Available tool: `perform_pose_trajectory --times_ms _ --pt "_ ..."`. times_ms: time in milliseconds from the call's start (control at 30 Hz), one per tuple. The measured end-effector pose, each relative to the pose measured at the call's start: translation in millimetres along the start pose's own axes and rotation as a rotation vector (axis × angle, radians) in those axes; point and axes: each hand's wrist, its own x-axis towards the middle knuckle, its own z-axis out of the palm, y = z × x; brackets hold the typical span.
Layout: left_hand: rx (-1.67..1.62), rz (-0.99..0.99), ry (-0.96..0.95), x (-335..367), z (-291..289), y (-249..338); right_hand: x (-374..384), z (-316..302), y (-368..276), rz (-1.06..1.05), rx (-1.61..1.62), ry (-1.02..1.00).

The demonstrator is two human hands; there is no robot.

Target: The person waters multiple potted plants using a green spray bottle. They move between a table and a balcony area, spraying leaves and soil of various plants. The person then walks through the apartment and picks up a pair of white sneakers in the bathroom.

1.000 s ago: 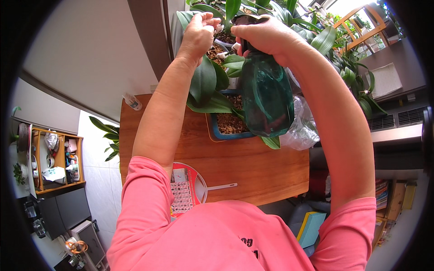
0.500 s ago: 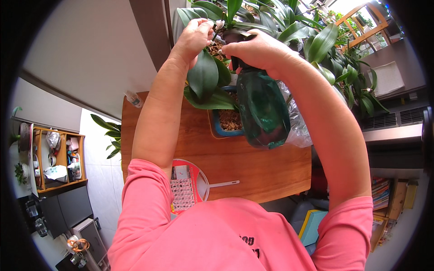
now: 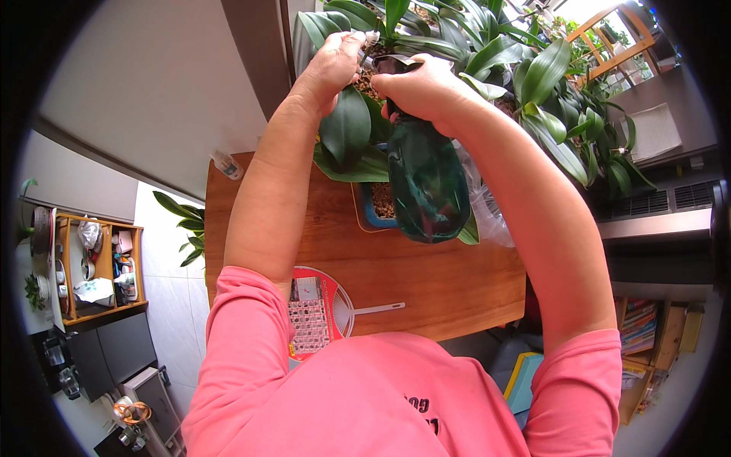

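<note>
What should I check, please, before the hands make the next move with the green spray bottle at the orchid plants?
1. Grip on the bottle: ok. The right hand wraps the neck of the dark green spray bottle.
2. Left hand steady at the plant: ok. Its fingers pinch a small pale thing among the orchid leaves; what it is, cannot tell.
3. Nozzle direction: cannot tell; the right hand hides it.
4. Water level in the bottle: cannot tell through the dark plastic.
5. Things on the wooden table below: ok. The round red fan and the small clear bottle lie apart from the blue pot.
</note>
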Motion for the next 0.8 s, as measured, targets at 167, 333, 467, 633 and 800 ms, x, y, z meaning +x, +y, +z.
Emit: perform_pose_trajectory --times_ms 167,333,467,633,800 --pt "-0.005 0.002 -0.005 -3 0 3 8 4 7 -0.085 -0.089 0.043" --pt "-0.067 0.044 0.001 -14 10 8 5 4 2 -0.048 -0.11 0.061" --pt "-0.065 0.08 -0.035 -14 10 7 2 4 1 -0.047 -0.176 0.07" --pt "-0.063 0.074 0.0 1 5 -4 9 6 9 -0.096 -0.174 0.094" --pt "-0.071 0.094 -0.029 7 2 -10 5 5 2 -0.029 -0.145 0.054"
